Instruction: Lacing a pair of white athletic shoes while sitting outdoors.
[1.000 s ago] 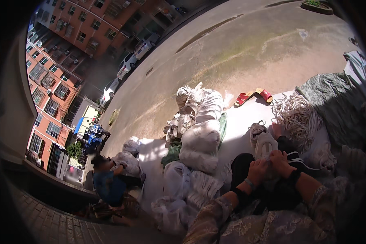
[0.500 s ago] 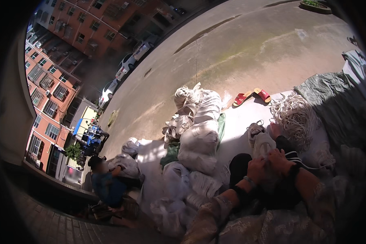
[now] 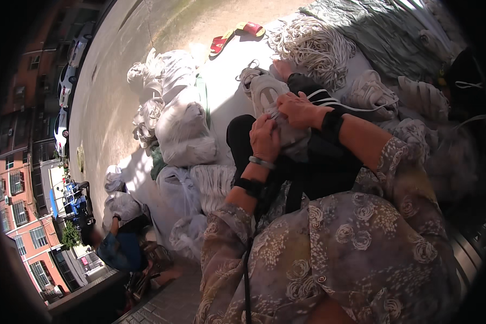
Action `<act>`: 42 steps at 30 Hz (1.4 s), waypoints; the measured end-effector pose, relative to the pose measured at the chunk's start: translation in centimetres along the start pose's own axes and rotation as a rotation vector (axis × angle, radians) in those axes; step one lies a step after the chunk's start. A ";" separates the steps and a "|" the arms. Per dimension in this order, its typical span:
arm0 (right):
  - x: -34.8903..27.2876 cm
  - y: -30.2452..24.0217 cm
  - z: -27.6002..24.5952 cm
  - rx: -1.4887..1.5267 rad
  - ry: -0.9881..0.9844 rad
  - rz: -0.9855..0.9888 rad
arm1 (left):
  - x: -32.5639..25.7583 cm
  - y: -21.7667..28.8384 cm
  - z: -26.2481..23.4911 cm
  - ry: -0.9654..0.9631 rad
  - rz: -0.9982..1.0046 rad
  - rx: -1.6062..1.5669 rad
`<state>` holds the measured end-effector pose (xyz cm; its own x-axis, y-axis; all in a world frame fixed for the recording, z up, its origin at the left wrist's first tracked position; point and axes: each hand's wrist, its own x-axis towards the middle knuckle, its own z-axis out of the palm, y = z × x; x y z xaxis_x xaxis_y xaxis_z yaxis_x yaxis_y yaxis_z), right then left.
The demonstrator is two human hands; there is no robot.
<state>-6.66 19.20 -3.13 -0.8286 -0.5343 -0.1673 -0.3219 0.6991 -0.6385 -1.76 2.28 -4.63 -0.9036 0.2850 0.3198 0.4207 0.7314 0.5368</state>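
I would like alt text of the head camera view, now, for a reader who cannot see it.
Outdoors, a person's left hand and right hand hold a pale shoe. Around are white bags, red slippers and heaped pale cords; another person sits at left.

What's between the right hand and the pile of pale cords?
A black trouser leg lies between the right hand and the pile of pale cords; the head view shows it.

Free sheet (image 3: pixel 227 75) between bagged bundle (image 3: pixel 186 132) and shoe (image 3: pixel 264 93), cord heap (image 3: pixel 313 48) blocking beyond
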 end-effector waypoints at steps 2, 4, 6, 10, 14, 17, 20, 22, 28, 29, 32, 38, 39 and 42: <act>-0.2 0.3 0.4 0.014 0.033 0.017 | -0.2 0.5 0.0 0.003 -0.005 0.001; -0.1 0.5 0.3 0.110 0.000 0.024 | -0.3 0.9 0.0 0.009 -0.009 0.005; -0.2 0.3 0.1 0.074 -0.030 0.013 | -0.4 1.3 -0.1 0.021 -0.025 0.038; -0.2 0.0 -0.1 0.003 -0.030 0.000 | -0.2 1.0 0.1 0.035 -0.027 0.014; 0.0 0.0 -0.2 0.056 -0.037 0.004 | -0.2 0.6 0.3 -0.017 -0.092 -0.037; 0.0 -0.1 -0.3 0.038 -0.035 0.016 | 0.0 0.9 0.1 0.008 -0.067 -0.028; -0.1 -0.2 -0.3 0.024 -0.037 0.011 | -0.2 0.8 0.1 0.012 -0.061 -0.015; -0.2 -0.2 -0.3 0.035 -0.032 0.012 | -0.3 0.8 0.1 -0.014 -0.087 -0.023; -0.2 -0.1 -0.3 0.006 -0.043 -0.002 | -0.1 1.3 0.0 -0.022 -0.052 0.054; -0.2 0.0 0.0 0.008 -0.043 -0.001 | -0.1 1.3 0.0 -0.023 -0.056 0.055; -0.1 0.0 0.5 0.020 0.078 0.002 | 0.0 1.4 0.0 -0.029 -0.051 0.064; -0.1 -0.1 0.1 0.017 0.055 0.004 | 0.6 1.4 0.1 -0.040 -0.021 0.113; -0.1 -0.2 -0.1 0.009 0.004 -0.001 | 0.6 1.4 0.1 -0.040 -0.016 0.124; -0.3 -0.2 -0.6 -0.009 -0.062 -0.006 | 0.5 1.6 -0.1 -0.073 -0.004 0.127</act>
<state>-6.63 19.49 -2.49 -0.7969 -0.5666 -0.2095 -0.3313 0.6999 -0.6328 -1.55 3.54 -3.53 -0.9106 0.3229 0.2581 0.4078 0.8038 0.4331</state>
